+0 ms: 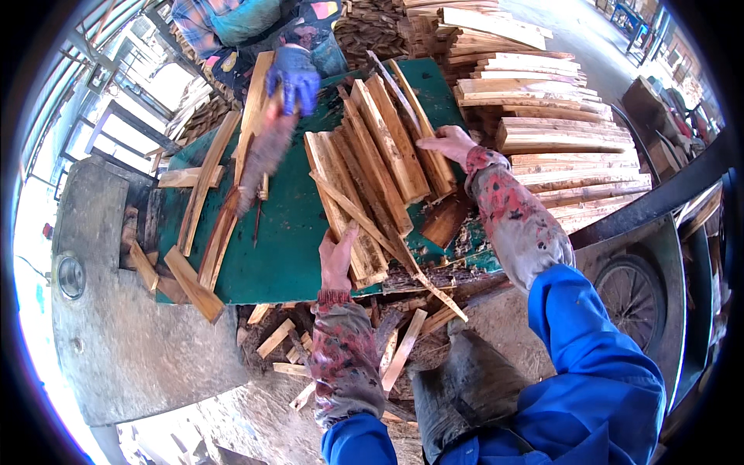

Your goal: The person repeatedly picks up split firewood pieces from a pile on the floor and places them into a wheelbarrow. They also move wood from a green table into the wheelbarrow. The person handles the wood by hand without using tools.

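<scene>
Rough wooden boards (391, 136) lie side by side, slanting across a green tabletop (287, 225). My left hand (337, 260) grips the left edge of the nearest board (366, 252), its thumb on top. A thin wood strip (360, 213) crosses over that board and sticks out past the table's near edge. At the right side of the row, my right hand (449, 147) has its fingers stretched out over the outermost board (425, 128). It looks to touch the board, though its palm side is hidden. A short dark wood piece (446, 221) lies below it.
Across the table a person's blue-gloved hand (293, 81) is at a long board (254, 108); the forearm is blurred. Stacked boards (570, 136) stand at the right. Loose boards (208, 182) lie at the left, beside a grey metal panel (116, 325). Scraps (275, 339) litter the ground near a wheel (632, 298).
</scene>
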Available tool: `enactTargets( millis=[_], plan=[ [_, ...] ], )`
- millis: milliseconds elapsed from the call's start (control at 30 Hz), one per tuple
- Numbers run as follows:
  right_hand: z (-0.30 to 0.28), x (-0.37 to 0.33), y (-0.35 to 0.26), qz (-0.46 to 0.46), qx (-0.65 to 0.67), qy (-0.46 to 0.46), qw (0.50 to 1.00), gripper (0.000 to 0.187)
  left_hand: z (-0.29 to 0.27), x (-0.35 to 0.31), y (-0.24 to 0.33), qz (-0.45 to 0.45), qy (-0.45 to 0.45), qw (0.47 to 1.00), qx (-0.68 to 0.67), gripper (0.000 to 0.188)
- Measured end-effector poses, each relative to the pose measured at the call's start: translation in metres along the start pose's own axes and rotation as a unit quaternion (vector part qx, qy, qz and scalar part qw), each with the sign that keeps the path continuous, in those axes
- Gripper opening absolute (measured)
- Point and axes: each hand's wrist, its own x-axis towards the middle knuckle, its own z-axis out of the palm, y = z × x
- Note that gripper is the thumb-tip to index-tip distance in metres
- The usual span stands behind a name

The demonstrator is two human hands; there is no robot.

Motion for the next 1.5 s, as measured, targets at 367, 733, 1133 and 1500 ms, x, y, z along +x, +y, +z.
enactTargets(
  millis=[367, 733, 1133, 1500],
  plan=[
    [0.041, -0.008, -0.028, -0.031, -0.120, 0.019, 0.992, 0.100, 0.009, 0.018, -0.018, 0.082, 0.020, 0.996, 0.041, 0.058],
    [0.050, -0.115, -0.007, -0.040, 0.031, -0.049, 0.997, 0.099, -0.011, -0.081, -0.043, 0.058, 0.033, 0.995, -0.070, 0.076],
    [0.024, -0.214, 0.028, -0.177, -0.075, 0.067, 0.979, 0.099, 0.003, -0.142, -0.035, -0.059, 0.103, 0.985, 0.127, 0.068],
    [0.051, -0.287, -0.025, -0.111, -0.314, 0.016, 0.943, 0.060, -0.005, -0.115, -0.055, 0.126, 0.159, 0.971, 0.122, 0.058]
  ],
)
